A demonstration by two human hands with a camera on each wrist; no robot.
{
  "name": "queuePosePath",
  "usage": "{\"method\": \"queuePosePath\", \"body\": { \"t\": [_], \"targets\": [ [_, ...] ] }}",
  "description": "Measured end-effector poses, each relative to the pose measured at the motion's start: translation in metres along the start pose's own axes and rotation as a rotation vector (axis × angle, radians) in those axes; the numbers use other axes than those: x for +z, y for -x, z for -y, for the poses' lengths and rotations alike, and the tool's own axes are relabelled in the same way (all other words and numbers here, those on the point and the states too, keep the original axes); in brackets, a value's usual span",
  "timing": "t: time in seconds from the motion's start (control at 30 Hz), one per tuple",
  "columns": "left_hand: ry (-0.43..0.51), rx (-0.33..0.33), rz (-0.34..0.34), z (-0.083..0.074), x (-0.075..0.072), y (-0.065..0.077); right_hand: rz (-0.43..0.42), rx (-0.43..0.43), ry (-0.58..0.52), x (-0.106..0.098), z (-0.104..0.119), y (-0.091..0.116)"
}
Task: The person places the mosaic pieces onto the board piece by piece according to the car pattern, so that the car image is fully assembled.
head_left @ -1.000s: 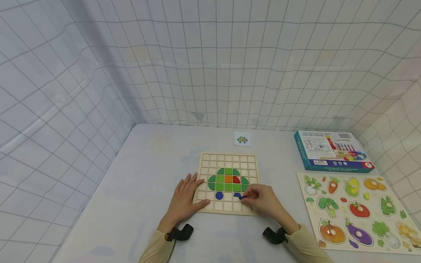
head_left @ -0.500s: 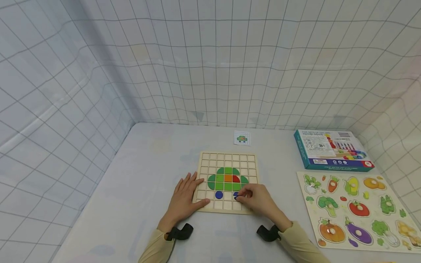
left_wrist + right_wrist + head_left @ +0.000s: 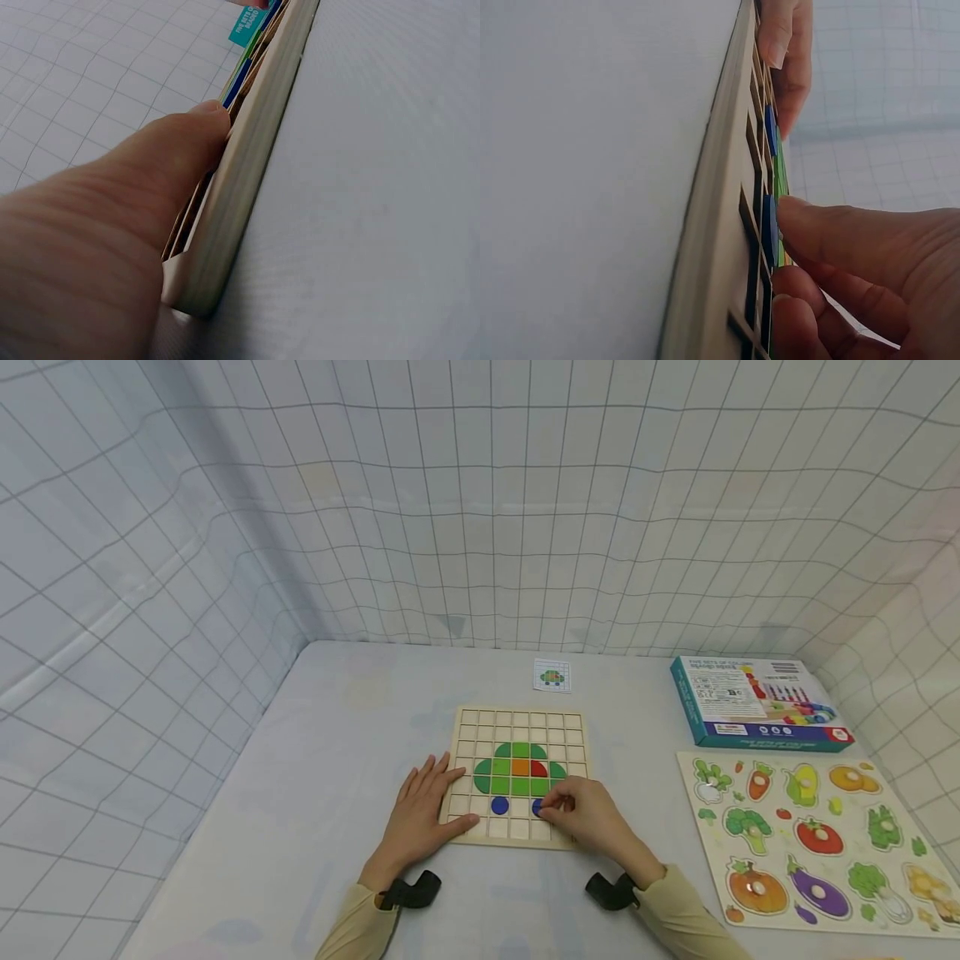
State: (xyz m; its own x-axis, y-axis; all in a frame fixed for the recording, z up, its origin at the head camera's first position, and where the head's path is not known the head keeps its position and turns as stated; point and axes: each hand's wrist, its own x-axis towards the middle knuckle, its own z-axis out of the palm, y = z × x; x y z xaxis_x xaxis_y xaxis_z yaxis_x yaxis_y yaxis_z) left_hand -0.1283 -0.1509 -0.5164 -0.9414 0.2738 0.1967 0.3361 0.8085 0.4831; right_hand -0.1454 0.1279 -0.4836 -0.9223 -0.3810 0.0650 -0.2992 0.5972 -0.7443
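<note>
A wooden grid board [image 3: 530, 720] lies on the table, bearing a car-like pattern of green squares [image 3: 502, 786], green quarter-rounds, an orange square [image 3: 520, 767] and a red quarter-round [image 3: 538, 768]. Below it a blue round shape [image 3: 499, 805] fills one cell. My right hand [image 3: 588, 814] has thumb and fingertips on a blue piece [image 3: 769, 225], which sits low in its cell two columns to the right; the fingers partly cover it. My left hand [image 3: 422, 814] rests with spread fingers on the board's left side, its thumb [image 3: 172, 150] along the lower left part.
Behind the board lies a small card [image 3: 552, 676] with a printed car pattern. At the right stand a teal-edged box [image 3: 761, 703] and, before it, a vegetable puzzle board [image 3: 810, 868]. A grid-patterned cloth wall [image 3: 480, 527] rises behind the table.
My right hand has moved slightly left, and the blue piece it pinched, tilted at first, has gone down into the cell beside another blue part. The left hand has stayed put.
</note>
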Motion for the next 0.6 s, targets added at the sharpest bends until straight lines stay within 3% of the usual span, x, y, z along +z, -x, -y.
{"method": "queuePosePath", "body": {
  "t": [0.6],
  "targets": [
    [0.002,0.001,-0.001,-0.0009,-0.0005,0.0001,0.012,-0.002,-0.001,-0.0010,-0.0023,-0.0006]
  ]
}}
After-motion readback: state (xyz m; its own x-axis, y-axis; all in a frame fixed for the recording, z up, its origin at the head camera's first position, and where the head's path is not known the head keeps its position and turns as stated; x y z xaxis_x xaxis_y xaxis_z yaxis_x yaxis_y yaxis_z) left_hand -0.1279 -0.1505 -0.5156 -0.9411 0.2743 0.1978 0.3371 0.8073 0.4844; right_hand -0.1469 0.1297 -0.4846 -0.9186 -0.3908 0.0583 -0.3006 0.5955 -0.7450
